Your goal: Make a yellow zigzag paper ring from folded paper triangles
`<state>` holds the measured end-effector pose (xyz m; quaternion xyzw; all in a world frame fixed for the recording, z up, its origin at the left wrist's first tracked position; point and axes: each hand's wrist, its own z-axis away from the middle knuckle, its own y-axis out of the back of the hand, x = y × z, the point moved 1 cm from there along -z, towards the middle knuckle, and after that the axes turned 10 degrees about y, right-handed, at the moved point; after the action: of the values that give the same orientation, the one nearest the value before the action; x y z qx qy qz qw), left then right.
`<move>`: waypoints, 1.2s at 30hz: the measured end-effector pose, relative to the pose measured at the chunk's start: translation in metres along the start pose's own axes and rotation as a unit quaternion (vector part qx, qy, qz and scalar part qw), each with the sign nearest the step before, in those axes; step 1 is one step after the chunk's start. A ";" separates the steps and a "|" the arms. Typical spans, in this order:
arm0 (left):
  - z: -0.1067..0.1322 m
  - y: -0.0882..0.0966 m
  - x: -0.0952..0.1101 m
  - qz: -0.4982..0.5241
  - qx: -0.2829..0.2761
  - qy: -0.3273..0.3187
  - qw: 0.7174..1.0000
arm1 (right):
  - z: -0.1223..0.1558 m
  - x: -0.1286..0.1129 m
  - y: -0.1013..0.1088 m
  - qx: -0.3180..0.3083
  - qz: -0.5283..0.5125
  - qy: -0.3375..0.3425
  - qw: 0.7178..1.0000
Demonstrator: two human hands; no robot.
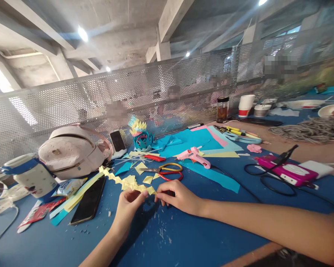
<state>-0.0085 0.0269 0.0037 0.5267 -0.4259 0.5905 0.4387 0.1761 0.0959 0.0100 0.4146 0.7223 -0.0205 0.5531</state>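
Observation:
A zigzag chain of folded yellow paper (115, 178) runs up and left from my fingers over the blue table. My left hand (127, 207) pinches it near its right end. The fingertips of my right hand (176, 196) are closed at that same end of the chain. Just beyond my right hand lie scissors (169, 171) with red and yellow handles. Small yellow paper pieces (140, 168) are scattered behind the chain. A pink glue gun (195, 156) rests farther back, near a red-handled cutter (154, 158).
A phone (89, 202), a tumbler (30, 176) and a pale backpack (69, 152) stand or lie on the left. A blue and yellow paper craft (141, 137) stands at the back. Blue paper sheets (192, 141) spread behind the glue gun. A magenta power strip (291, 171) with cables lies right.

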 end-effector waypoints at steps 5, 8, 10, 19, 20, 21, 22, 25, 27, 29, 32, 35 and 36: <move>0.001 0.001 0.000 -0.021 -0.008 -0.009 1.000 | 0.001 0.001 0.000 -0.014 -0.003 0.008 1.000; 0.000 0.002 -0.001 -0.019 -0.004 -0.007 1.000 | 0.000 -0.001 0.000 -0.017 -0.002 0.015 1.000; 0.000 0.003 -0.001 -0.010 0.000 -0.003 1.000 | 0.000 -0.002 0.000 -0.017 -0.004 0.015 1.000; 0.001 0.001 -0.001 0.001 0.005 -0.012 1.000 | 0.000 -0.003 0.000 -0.017 -0.012 0.006 1.000; 0.001 0.001 -0.001 0.003 0.008 -0.015 1.000 | 0.000 -0.003 0.000 -0.018 -0.013 0.005 1.000; 0.001 0.001 0.000 0.003 0.011 -0.018 1.000 | 0.000 -0.003 0.000 -0.019 -0.014 0.004 1.000; 0.002 0.001 0.000 0.003 0.013 -0.019 1.000 | 0.000 -0.003 0.000 -0.018 -0.015 0.003 1.000; 0.003 0.000 0.002 0.003 0.012 -0.020 1.000 | 0.000 -0.002 0.000 -0.018 -0.015 0.005 1.000; 0.005 -0.001 0.004 0.004 0.012 -0.018 1.000 | 0.000 -0.002 0.000 -0.020 -0.014 0.005 1.000; 0.005 -0.001 0.005 0.007 0.012 -0.015 1.000 | 0.000 -0.002 0.000 -0.019 -0.014 0.005 1.000; 0.005 -0.002 0.005 0.011 0.014 -0.013 1.000 | 0.000 -0.001 0.000 -0.017 -0.015 0.007 1.000; 0.005 -0.002 0.003 0.010 0.013 -0.018 1.000 | 0.000 -0.002 -0.001 -0.016 -0.015 0.009 1.000; 0.005 -0.002 0.003 0.008 0.013 -0.018 1.000 | 0.000 -0.002 -0.001 -0.016 -0.015 0.009 1.000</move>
<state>-0.0058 0.0226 0.0067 0.5396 -0.4301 0.5899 0.4194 0.1761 0.0941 0.0115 0.3952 0.7336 -0.0135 0.5527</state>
